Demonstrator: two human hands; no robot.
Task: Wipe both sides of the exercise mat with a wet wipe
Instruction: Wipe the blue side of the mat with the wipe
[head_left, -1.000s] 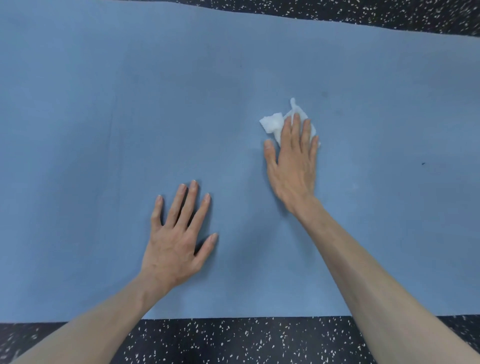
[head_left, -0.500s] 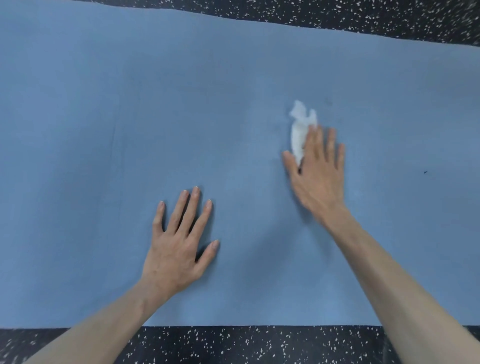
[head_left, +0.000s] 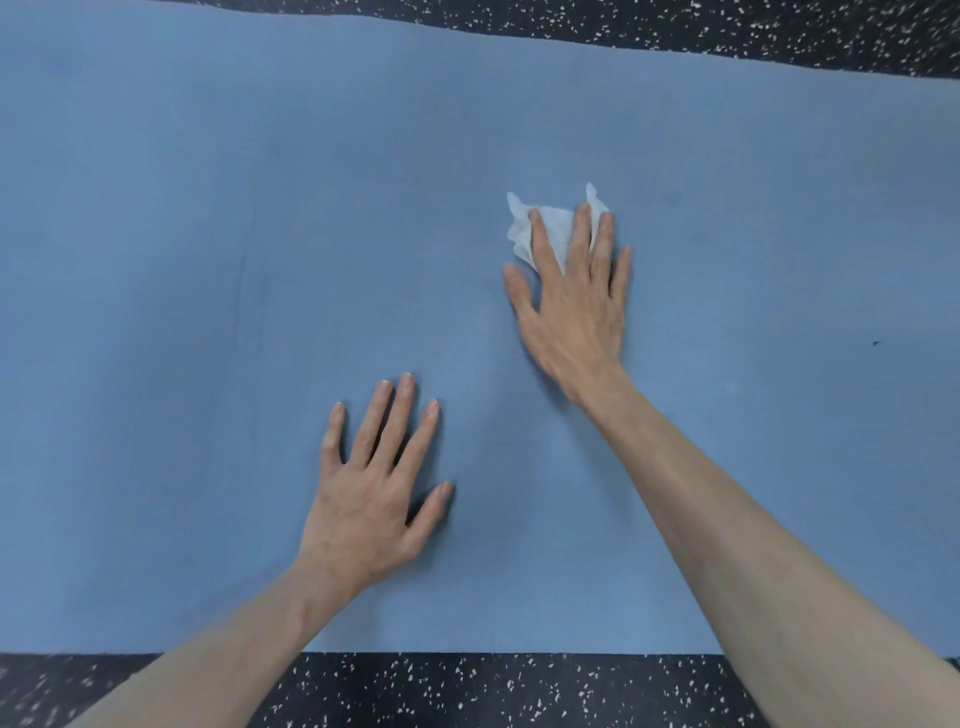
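A blue exercise mat (head_left: 208, 260) lies flat and fills most of the view. A crumpled white wet wipe (head_left: 553, 226) sits on it right of centre. My right hand (head_left: 571, 306) presses the wipe flat against the mat with straight, spread fingers; part of the wipe is hidden under them. My left hand (head_left: 374, 493) rests flat on the mat nearer to me, fingers spread, holding nothing.
Black rubber floor with white speckles (head_left: 467, 691) shows along the near edge of the mat and again beyond its far edge (head_left: 727, 31). A small dark speck (head_left: 876, 343) lies on the mat at the right.
My right hand slid the wipe to the right, then back to the left and a little farther away, and the wipe spread wider under the fingers. My left hand stayed in place.
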